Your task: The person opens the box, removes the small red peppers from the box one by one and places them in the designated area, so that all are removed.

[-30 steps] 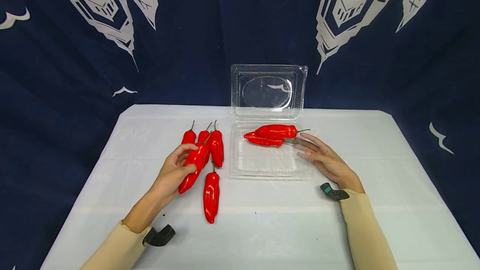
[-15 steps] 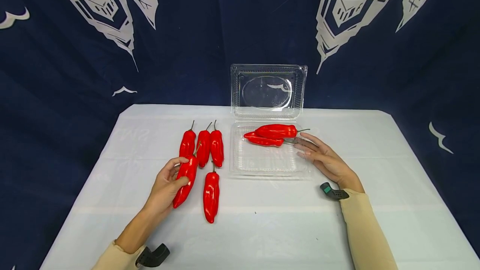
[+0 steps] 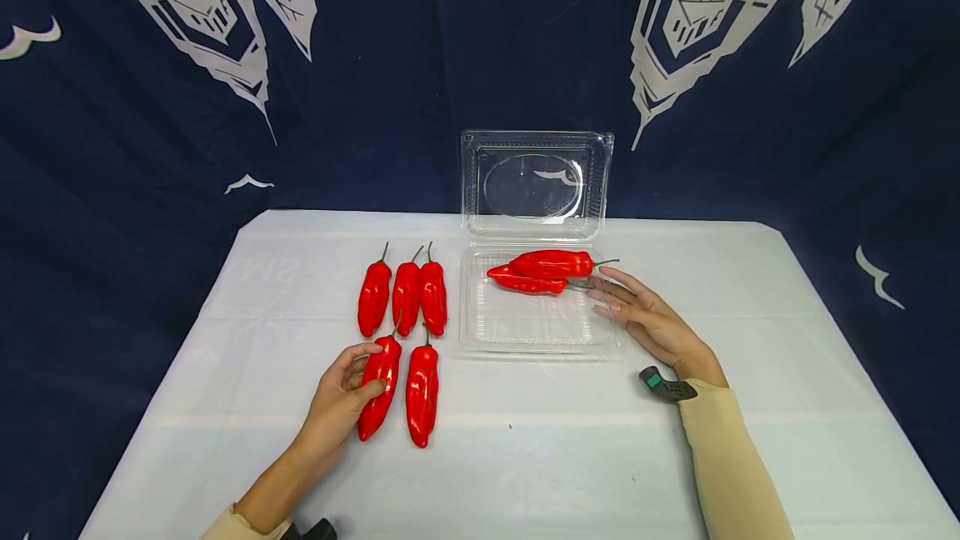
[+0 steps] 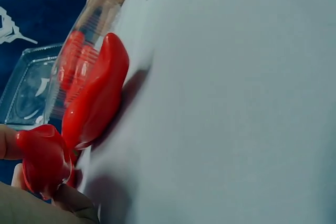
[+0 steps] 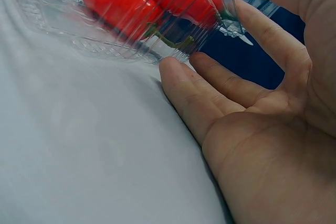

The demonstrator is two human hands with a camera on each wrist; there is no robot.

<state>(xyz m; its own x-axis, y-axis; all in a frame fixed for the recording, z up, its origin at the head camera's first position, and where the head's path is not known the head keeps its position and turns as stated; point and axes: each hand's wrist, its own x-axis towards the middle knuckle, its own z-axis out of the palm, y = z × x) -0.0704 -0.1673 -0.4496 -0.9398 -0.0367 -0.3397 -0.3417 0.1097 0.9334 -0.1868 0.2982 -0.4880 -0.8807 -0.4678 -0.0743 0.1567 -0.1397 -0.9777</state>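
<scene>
In the head view my left hand (image 3: 343, 394) holds a red chili pepper (image 3: 380, 390) between thumb and fingers. It lies low at the table, left of another red pepper (image 3: 422, 397). The left wrist view shows the held pepper (image 4: 46, 161) from its blunt tip end. At the right side of an open clear plastic container (image 3: 536, 323), my right hand (image 3: 656, 323) rests with its fingers extended against or right beside the wall. Two red peppers (image 3: 553, 262) lie in the container, stems to the right, one partly over the other.
Behind the held pepper, three more red peppers (image 3: 406, 298) lie in a row with stems pointing away. The container's clear lid (image 3: 534, 186) stands raised at the back. A white cloth (image 3: 555, 457) covers the table, and a dark blue patterned curtain (image 3: 375, 107) hangs behind.
My left hand has brought its pepper toward the front of the table, from over the back row to beside the front pepper. My right hand has stayed at the container.
</scene>
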